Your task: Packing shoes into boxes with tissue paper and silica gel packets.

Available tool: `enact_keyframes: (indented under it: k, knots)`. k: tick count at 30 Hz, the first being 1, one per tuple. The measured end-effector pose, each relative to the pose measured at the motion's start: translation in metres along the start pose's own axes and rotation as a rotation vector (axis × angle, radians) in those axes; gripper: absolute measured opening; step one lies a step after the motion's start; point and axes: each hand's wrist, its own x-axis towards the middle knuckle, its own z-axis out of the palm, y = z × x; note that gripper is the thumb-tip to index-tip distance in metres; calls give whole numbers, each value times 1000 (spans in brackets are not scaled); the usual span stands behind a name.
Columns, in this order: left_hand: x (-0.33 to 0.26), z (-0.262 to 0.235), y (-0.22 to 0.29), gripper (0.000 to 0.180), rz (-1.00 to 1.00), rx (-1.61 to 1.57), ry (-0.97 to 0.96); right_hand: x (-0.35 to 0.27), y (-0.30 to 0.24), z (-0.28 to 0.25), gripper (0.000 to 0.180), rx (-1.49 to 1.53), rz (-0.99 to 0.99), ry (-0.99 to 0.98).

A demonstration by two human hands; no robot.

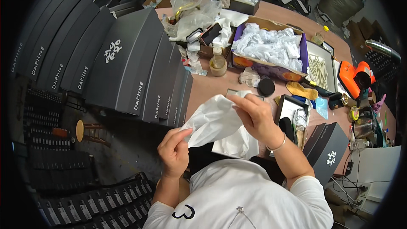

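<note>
The left hand (174, 150) is pinching between thumb and fingers, its fingertips pointing right. The right hand (257, 114) is also pinching, sitting farther away and to the right, its fingers pointing left. The left forearm (166, 190) is extending nearly straight away; the right forearm (293, 160) is slanting far and left.

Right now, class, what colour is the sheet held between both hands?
The sheet is white, clearest in the head view.
</note>
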Motion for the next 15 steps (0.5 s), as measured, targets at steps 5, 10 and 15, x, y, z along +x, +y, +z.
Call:
enact_keyframes:
  k: [5,10,15]
  knots:
    - [-13,-14,-13,46,-56,-542,-176,23,-11,-6,23,183,-53,-114]
    - [-46,22,-99,78,-966,-1167,-68,11,-23,-6,17,545,125,-265]
    - [-63,64,-42,72,-655,-727,-416,-37,-50,6,22,794,225,-529]
